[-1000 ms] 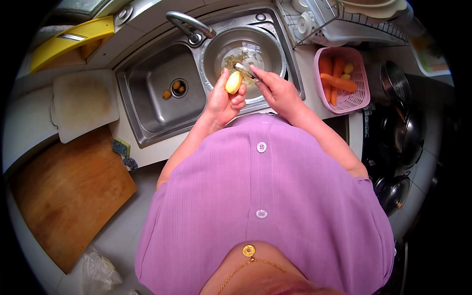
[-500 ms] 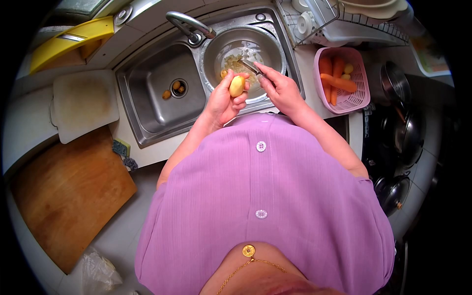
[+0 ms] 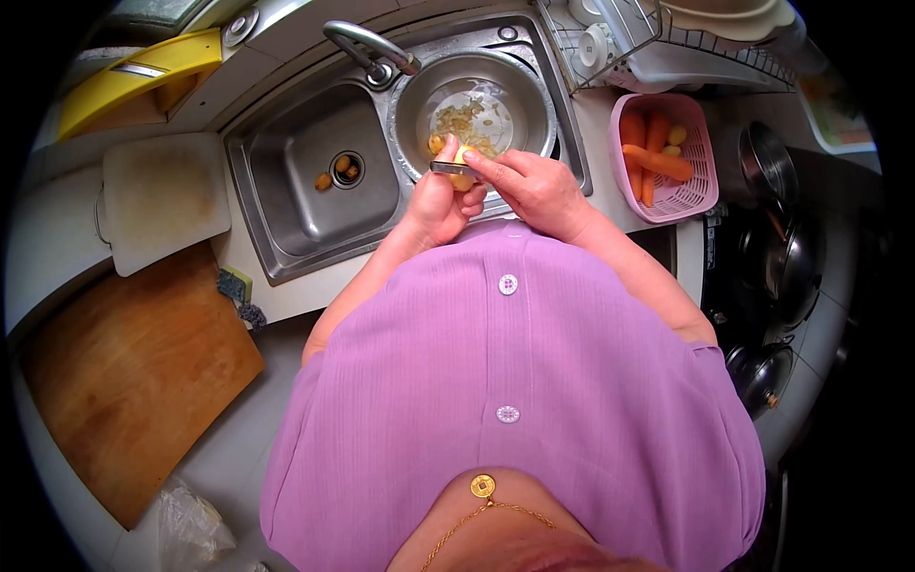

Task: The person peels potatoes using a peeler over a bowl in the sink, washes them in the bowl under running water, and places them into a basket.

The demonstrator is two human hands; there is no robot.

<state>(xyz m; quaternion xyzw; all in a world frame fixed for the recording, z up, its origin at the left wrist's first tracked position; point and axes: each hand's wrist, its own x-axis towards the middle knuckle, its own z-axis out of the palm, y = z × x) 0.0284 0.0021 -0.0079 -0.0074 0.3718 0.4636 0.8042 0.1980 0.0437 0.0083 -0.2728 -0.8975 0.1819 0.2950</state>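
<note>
My left hand [image 3: 440, 202] is wrapped round a peeled yellow potato [image 3: 461, 181] at the near edge of the metal basin [image 3: 405, 105]. A peeler [image 3: 452, 169] lies across the potato, its handle gripped in my right hand [image 3: 534, 189]. Its blade touches the potato, though fingers partly cover both. Beyond my left thumb a small brownish potato [image 3: 437, 143] shows. Thin peelings [image 3: 465, 116] lie in the basin, which sits in the right sink bowl. Several small unpeeled potatoes [image 3: 342, 164] are at the drain of the left sink bowl [image 3: 286, 162].
A faucet [image 3: 367, 48] arches over the sink. On the right, a pink basket [image 3: 701, 181] holds carrots and small potatoes, with dark pans [image 3: 796, 257] beyond. Left are a white board [image 3: 164, 200], a wooden board [image 3: 133, 372] and a sponge [image 3: 234, 286]. A dish rack [image 3: 610, 57] stands behind.
My right hand has brought the peeler from over the basin leftward and nearer, onto the potato. My left hand keeps hold of the potato, shifted slightly closer to my body.
</note>
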